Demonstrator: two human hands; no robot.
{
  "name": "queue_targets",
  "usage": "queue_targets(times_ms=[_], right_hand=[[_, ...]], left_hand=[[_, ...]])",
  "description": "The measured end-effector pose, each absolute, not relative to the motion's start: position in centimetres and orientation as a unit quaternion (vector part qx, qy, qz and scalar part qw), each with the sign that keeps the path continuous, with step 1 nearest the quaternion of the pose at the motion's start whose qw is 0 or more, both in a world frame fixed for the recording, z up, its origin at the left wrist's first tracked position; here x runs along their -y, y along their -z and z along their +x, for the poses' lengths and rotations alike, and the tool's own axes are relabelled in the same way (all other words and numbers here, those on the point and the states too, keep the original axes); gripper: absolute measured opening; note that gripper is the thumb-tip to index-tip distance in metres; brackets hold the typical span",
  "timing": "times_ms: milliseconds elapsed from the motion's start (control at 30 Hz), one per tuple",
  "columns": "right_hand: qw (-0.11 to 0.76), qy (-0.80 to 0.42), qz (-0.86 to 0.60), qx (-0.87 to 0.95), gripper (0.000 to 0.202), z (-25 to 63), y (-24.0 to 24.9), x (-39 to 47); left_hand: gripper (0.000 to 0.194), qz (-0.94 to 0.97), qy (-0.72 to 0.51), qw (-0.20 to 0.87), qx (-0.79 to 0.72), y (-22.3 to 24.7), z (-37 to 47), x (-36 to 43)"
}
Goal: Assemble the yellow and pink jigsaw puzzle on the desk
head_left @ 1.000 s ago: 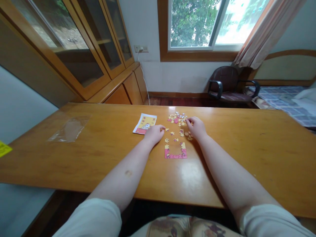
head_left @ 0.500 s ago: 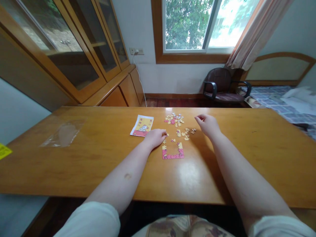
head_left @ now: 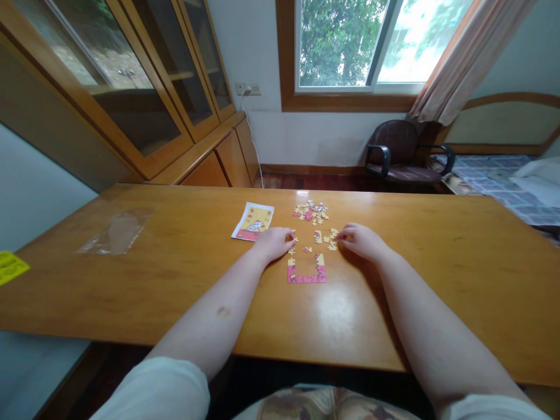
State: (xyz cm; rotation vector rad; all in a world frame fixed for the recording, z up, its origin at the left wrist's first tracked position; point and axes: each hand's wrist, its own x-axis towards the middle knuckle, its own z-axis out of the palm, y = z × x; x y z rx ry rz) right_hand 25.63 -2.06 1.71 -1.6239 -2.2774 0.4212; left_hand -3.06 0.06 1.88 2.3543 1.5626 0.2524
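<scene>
A partly joined jigsaw puzzle (head_left: 307,279) lies on the table, its pink lower edge and two short yellow sides forming a U. My left hand (head_left: 275,242) rests left of it, fingers pinched on a small yellow puzzle piece (head_left: 296,239) above the left side. My right hand (head_left: 362,240) is low over the table, its closed fingertips on the right end of a small group of yellow pieces (head_left: 331,238); the piece under them is mostly hidden. Between my hands lie a joined yellow pair (head_left: 318,237) and a single loose piece (head_left: 307,249).
Farther back is a pile of loose puzzle pieces (head_left: 311,212). A picture card (head_left: 252,221) lies beside my left hand. On the left of the wooden table (head_left: 184,280) is a clear plastic bag (head_left: 118,232). An armchair (head_left: 396,151) stands beyond the far edge.
My right hand has come down and left onto the small group of yellow pieces, covering some of them. My left hand has stayed by the left side. The view has shifted slightly.
</scene>
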Motion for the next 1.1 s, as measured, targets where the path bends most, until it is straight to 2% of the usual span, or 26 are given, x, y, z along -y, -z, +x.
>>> queue_targets(times_ms=[500,800,967,1100], right_hand=[[0.126,-0.17,-0.578,0.788,0.01,25.3,-0.5,1.2],[0.158,-0.229,-0.6,0.75,0.004,25.3,-1.3,1.8],[0.198,-0.262,-0.599,0.73,0.008,23.8,-2.6,3.0],[0.185,-0.287,-0.537,0.772,0.011,20.2,-2.6,4.5]], left_hand=[[0.027,0.72,-0.255,0.204,-0.613,-1.9,-3.4,-0.7],[0.027,0.722,-0.26,0.216,-0.604,-1.7,-3.4,-0.8],[0.027,0.725,-0.261,0.221,-0.597,-1.4,-3.3,-0.8],[0.027,0.724,-0.259,0.219,-0.601,-1.3,-3.1,-0.9]])
